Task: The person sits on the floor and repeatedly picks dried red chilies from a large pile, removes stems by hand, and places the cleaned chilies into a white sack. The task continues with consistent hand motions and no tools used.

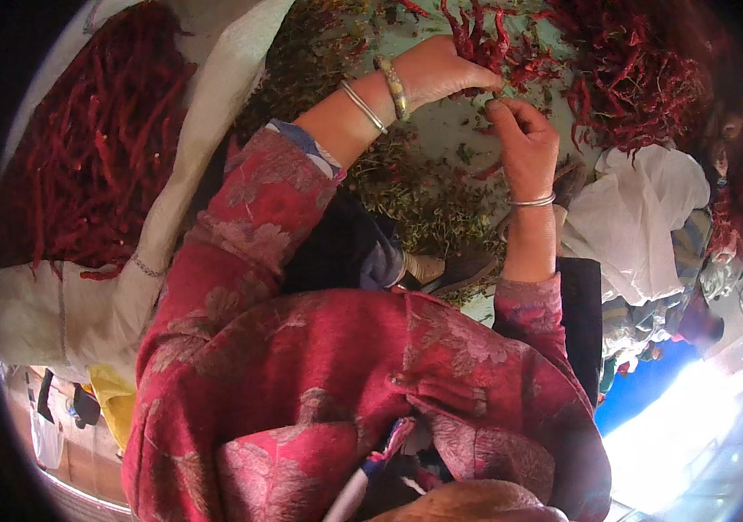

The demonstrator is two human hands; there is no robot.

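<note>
A small bunch of red chillies [480, 36], dry and wrinkled, is at the top of the frame, right of centre. The left hand [450, 71] is curled closed and appears to grip the bunch, which stands up beyond its fingers. Just below and to the right, the right hand [525, 143] is half closed, thumb and forefinger drawn near each other; whether anything is pinched there cannot be told.

Beneath them, green-brown stems [428, 204] litter a pale surface [451, 130]. At upper right is a tangled chilli heap [641, 96]; at upper left, an open whitish sack [210, 109] holds a large mass of loose chillies [97, 139]. Judging by the litter and the filled sack, much seems done, while the heap and the bunch in hand look like what is left; this is a guess.

A crumpled white bag [637, 222] sits at right, and a red floral jacket [302, 348] fills the lower centre.

The left fingertips are partly hidden, the heap's far side fades into the dark rim, the top edge cuts off the bunch, and glare washes out the lower right.
</note>
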